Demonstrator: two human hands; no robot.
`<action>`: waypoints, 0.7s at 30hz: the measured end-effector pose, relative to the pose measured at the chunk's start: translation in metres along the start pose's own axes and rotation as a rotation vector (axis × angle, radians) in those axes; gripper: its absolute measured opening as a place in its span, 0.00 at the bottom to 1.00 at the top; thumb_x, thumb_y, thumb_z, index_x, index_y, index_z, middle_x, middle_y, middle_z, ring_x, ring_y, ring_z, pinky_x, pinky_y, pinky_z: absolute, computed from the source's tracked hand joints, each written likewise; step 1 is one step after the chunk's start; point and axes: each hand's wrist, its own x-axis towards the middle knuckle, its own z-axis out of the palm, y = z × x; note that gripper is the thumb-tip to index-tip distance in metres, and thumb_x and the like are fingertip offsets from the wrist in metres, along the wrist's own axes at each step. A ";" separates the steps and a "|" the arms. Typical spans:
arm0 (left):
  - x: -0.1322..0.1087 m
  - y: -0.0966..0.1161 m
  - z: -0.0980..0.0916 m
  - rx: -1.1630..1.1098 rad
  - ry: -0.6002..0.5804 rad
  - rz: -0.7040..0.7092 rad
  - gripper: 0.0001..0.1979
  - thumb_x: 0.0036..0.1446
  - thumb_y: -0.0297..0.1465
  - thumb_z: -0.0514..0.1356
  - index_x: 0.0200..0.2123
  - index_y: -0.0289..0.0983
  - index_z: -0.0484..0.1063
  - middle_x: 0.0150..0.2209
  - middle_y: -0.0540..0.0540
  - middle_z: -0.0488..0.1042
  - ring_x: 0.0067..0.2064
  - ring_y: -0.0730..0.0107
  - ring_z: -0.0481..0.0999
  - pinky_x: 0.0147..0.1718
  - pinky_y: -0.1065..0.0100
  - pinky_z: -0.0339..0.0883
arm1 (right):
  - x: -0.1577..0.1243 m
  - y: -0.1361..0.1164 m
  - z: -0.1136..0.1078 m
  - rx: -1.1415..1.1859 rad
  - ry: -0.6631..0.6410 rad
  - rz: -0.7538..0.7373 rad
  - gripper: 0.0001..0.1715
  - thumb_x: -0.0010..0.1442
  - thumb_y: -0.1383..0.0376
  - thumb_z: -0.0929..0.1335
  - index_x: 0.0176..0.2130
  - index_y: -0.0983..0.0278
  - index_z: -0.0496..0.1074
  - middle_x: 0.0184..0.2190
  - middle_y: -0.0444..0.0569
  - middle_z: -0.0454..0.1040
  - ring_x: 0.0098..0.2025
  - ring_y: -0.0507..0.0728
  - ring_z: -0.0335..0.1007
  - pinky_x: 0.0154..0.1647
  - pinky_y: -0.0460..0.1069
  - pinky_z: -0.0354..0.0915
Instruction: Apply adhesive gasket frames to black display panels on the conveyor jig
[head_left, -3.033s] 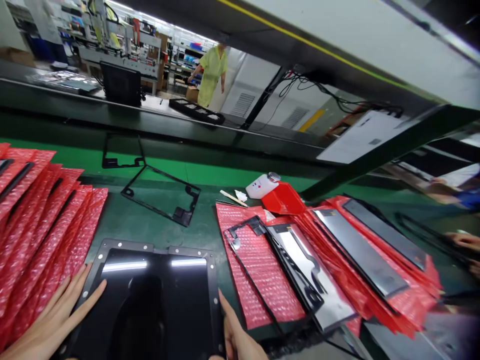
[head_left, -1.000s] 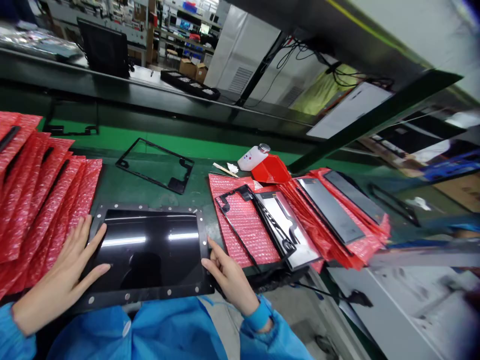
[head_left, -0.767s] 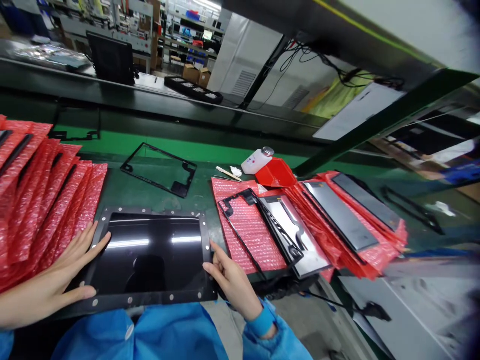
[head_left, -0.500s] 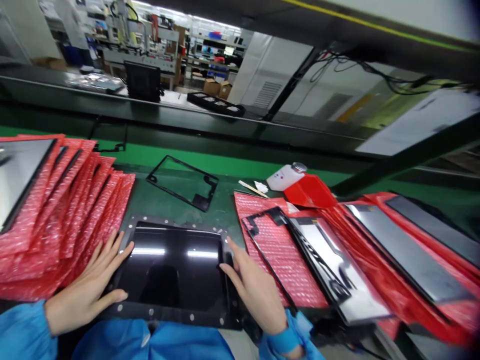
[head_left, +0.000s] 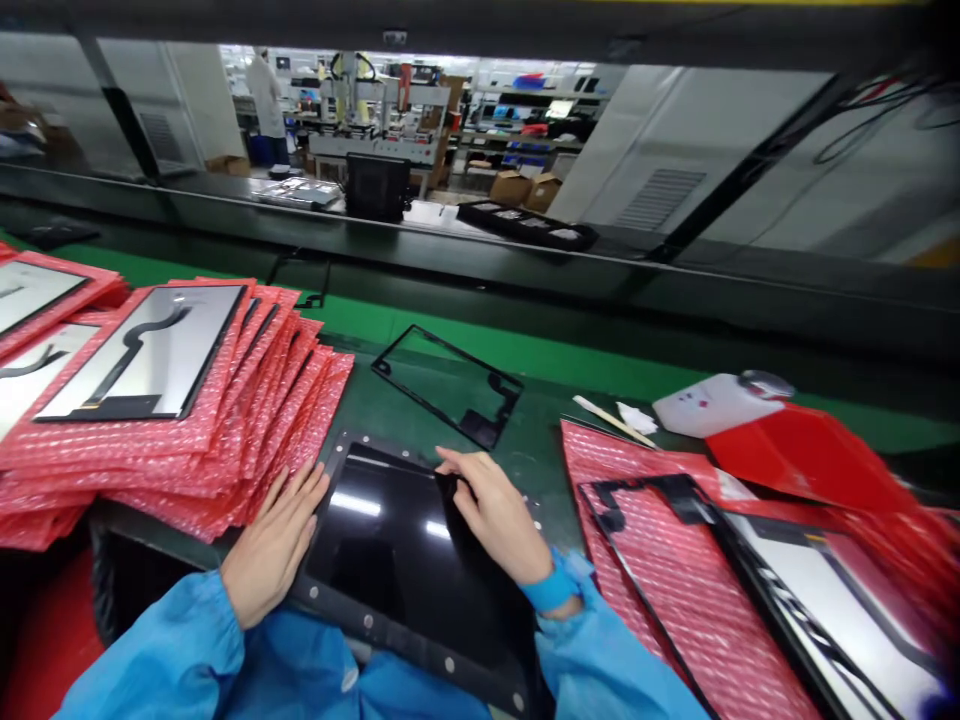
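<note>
A glossy black screen panel (head_left: 397,545) lies in a dark frame-like fixture with round silver dots (head_left: 367,621), close against my body. My left hand (head_left: 277,545) rests flat along the fixture's left edge, fingers stretched out and holding nothing. At the panel's far right corner, my right hand (head_left: 499,515) is closed in a pinch on its edge. That edge looks slightly raised, though the fingers partly hide it. Beyond the fixture, a thin black bezel frame (head_left: 427,398) lies on the green bench mat.
Red bubble-wrap sleeves (head_left: 247,450) are stacked at left, topped by a display panel (head_left: 154,350). To the right, another thin black frame (head_left: 637,590) lies over red bubble wrap (head_left: 675,600). Behind it are a white bottle (head_left: 709,403) and a swab stick (head_left: 611,420).
My right hand has moved from the fixture's right side to the panel's far corner and closed on it. My left hand stays on the left edge. The camera view has turned left.
</note>
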 end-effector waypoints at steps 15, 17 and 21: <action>0.018 0.037 -0.027 -0.750 0.092 -0.244 0.23 0.62 0.40 0.57 0.60 0.46 0.61 0.68 0.46 0.50 0.69 0.53 0.40 0.65 0.44 0.37 | 0.030 -0.011 -0.057 0.493 -0.222 0.162 0.20 0.62 0.52 0.63 0.48 0.61 0.69 0.38 0.49 0.71 0.35 0.54 0.70 0.38 0.49 0.67; 0.035 0.056 -0.031 -1.066 0.148 -0.292 0.26 0.62 0.39 0.58 0.61 0.47 0.56 0.66 0.46 0.55 0.68 0.56 0.48 0.66 0.49 0.44 | 0.036 -0.015 -0.080 0.461 -0.135 0.131 0.20 0.62 0.51 0.64 0.47 0.59 0.69 0.40 0.50 0.72 0.38 0.56 0.71 0.39 0.49 0.68; 0.099 0.087 -0.044 -1.568 0.256 -0.296 0.24 0.61 0.37 0.59 0.59 0.45 0.58 0.56 0.44 0.69 0.58 0.57 0.68 0.55 0.58 0.65 | 0.042 -0.010 -0.125 0.223 0.182 0.046 0.22 0.61 0.49 0.64 0.48 0.58 0.69 0.45 0.53 0.72 0.41 0.59 0.72 0.41 0.53 0.69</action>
